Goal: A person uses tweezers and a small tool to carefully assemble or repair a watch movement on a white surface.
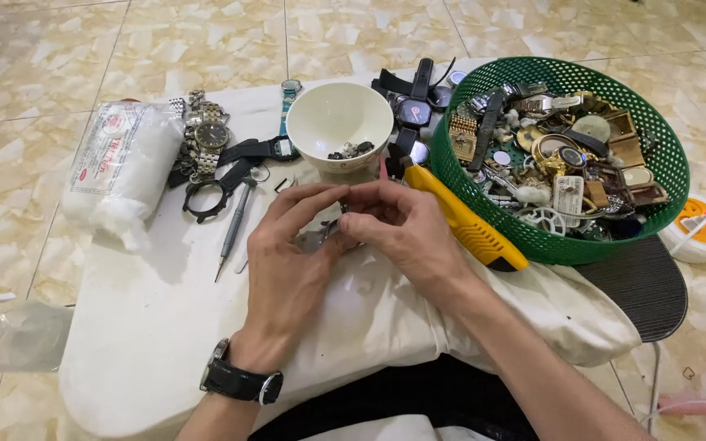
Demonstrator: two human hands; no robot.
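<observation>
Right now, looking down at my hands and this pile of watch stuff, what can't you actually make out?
- Small metal part, head view: mostly covered by the left hand and right hand; its kind is unclear.
- White bowl contents: dark bits, too small to identify.
- Green basket: watch parts piled up, lower ones buried.
- Yellow tool: its far tip is hidden behind the right hand.
- Spray bottle: cut off by the left edge.
</observation>
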